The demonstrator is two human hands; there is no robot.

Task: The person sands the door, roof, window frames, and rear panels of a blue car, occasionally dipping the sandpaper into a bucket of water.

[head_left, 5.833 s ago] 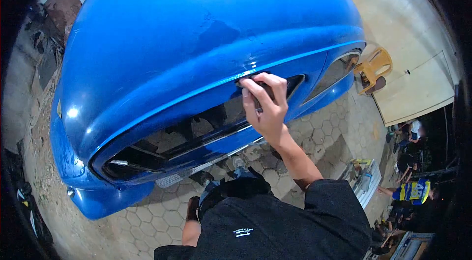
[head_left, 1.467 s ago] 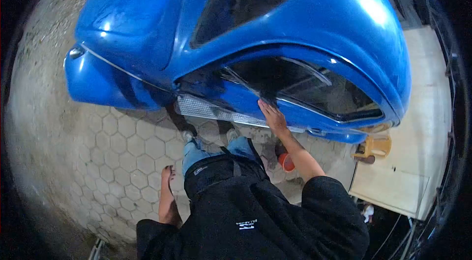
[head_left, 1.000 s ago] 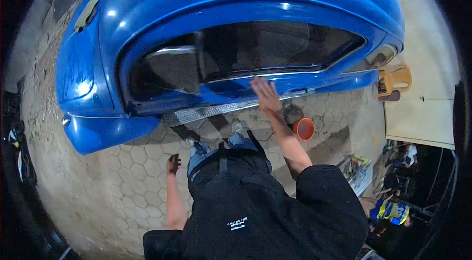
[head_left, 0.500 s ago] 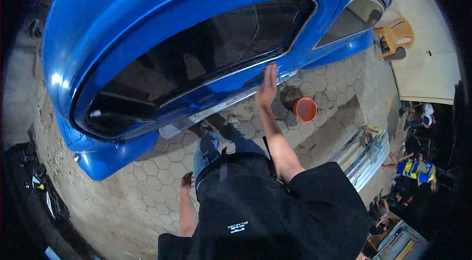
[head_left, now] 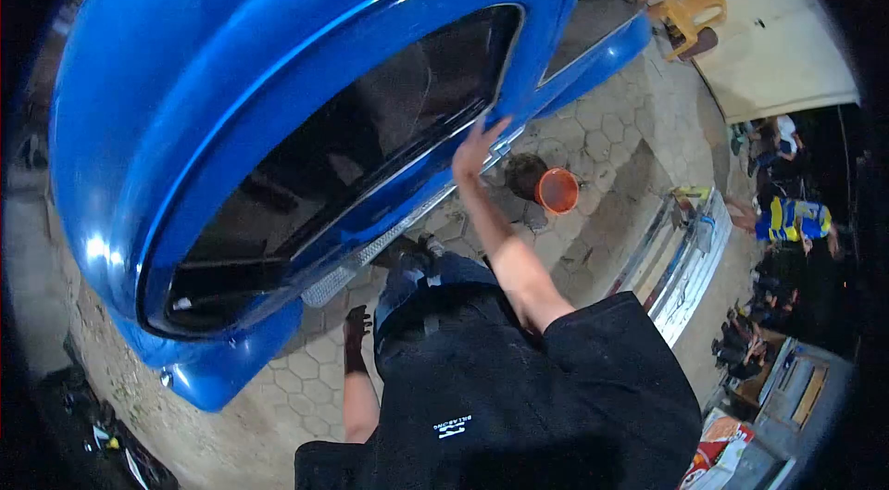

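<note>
A blue car (head_left: pixel 269 92) with dark side windows fills the upper left. My right hand (head_left: pixel 477 149) is stretched toward its door, just below the rear end of the long window (head_left: pixel 370 138). Its fingers are apart and hold nothing; whether they touch the door I cannot tell. Lower down, my left hand (head_left: pixel 357 323) hangs beside my thigh, in shadow, with fingers apart and nothing in it. Between my legs and the car runs a patterned metal running board (head_left: pixel 347 275).
An orange bucket (head_left: pixel 558 191) stands on the hexagonal paving right of my right hand. Beyond are metal-framed panels (head_left: pixel 681 254), a yellow chair (head_left: pixel 693 13) by a pale wall, and several people at far right, one in a yellow-and-blue top (head_left: pixel 796 219).
The view has shifted, so the car looks more tilted and the bucket and chair sit further left. My right hand's fingers have spread; my left hand's fingers show more clearly apart.
</note>
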